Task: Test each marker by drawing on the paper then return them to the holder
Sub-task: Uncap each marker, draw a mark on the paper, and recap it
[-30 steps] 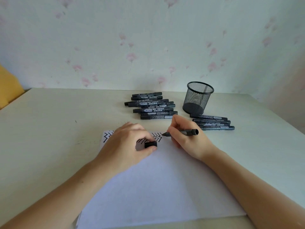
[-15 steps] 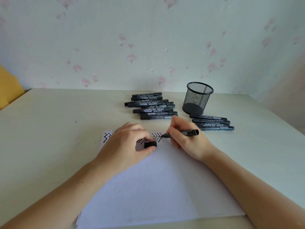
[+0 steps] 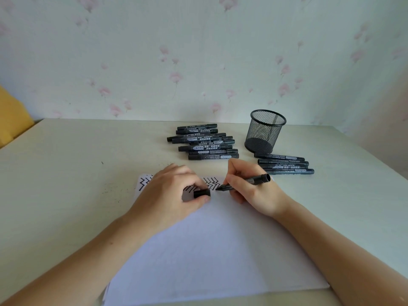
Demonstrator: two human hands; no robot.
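Two bare forearms cross smooth white paper (image 3: 209,250) on the pale table (image 3: 66,173). Left hand (image 3: 172,195) pinches a black cap (image 3: 201,193); right hand (image 3: 251,191) grips an uncapped marker (image 3: 245,182), tip on zigzags (image 3: 212,183). Beyond the fingers: marker piles (image 3: 205,143), mesh holder (image 3: 263,131), floral wallpaper (image 3: 198,51).

Floral wallpaper (image 3: 198,51), yellow object (image 3: 11,115).

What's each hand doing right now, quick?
Left hand: pinches the cap, resting on the paper.
Right hand: grips the marker, tip on the paper.
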